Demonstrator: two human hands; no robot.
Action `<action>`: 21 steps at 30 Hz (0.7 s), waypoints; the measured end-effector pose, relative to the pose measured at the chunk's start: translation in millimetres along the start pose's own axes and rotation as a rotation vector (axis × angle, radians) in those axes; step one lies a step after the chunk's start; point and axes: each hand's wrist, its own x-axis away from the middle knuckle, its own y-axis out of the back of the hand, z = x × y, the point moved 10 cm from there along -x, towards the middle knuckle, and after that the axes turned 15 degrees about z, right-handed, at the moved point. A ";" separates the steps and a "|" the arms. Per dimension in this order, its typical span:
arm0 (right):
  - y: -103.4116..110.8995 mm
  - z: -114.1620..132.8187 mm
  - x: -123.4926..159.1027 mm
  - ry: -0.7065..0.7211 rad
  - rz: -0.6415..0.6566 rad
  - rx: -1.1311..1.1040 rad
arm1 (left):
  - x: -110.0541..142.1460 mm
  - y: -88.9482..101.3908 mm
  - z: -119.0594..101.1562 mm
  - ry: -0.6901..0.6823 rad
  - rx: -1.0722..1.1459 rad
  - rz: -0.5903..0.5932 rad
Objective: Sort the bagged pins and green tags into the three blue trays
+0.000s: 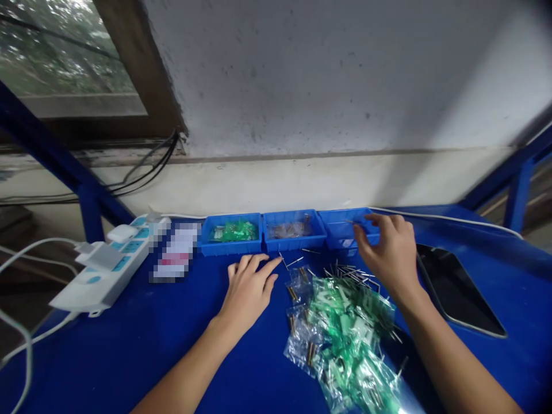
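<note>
My left hand (250, 287) rests on the blue tabletop with its fingers spread, holding nothing. Its index fingertip is at the end of a thin metal pin (283, 261), beside another loose pin (295, 261). Over the right blue bin (340, 234) is my right hand (390, 247), thumb and index finger apart. A thin pin-like piece (350, 222) shows by the thumb tip; whether it touches the hand is unclear. Below this hand lies a heap of metal pins (351, 273). Green plastic packets (349, 333) and clear packets with brown pieces (302, 330) spread toward me.
Green packets fill part of the left blue bin (233, 244); clear packets lie in the middle bin (295, 237). A white power strip (103, 276) with plugs and cables stands left, near a blurred-out item (176, 253). A dark phone (459, 290) lies right. Behind is a wall (323, 86).
</note>
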 end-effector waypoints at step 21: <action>-60.8 124.1 47.8 0.511 0.635 -0.360 | 7.0 18.7 -16.0 -0.163 0.443 -0.065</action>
